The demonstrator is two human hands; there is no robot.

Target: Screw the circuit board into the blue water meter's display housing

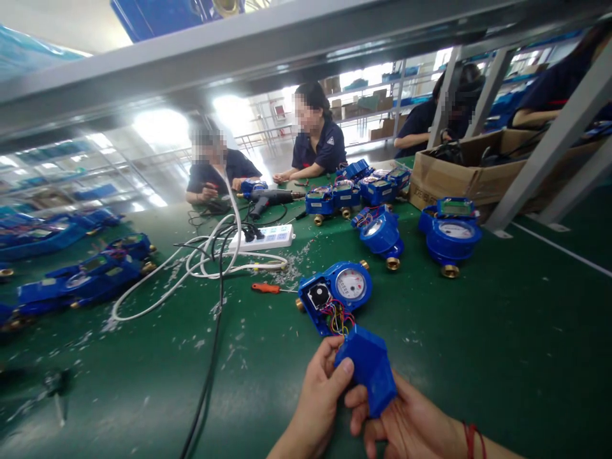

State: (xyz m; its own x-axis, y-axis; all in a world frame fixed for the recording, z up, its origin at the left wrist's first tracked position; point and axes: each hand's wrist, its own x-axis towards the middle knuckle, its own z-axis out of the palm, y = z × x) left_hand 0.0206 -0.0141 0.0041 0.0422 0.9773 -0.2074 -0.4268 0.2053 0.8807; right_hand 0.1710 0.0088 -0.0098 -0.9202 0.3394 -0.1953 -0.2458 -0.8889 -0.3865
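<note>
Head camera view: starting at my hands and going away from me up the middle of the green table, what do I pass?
Blue cover held in both hands → open blue meter with coloured wires → blue meter lying tilted → row of blue meters → seated person in dark shirt.

Blue cover (368,370): smooth matt plastic. Meter (335,296): glossy plastic, brass fittings. Tabletop (478,344): green matt felt-like cloth. Box (459,175) at 1 o'clock: cardboard.
</note>
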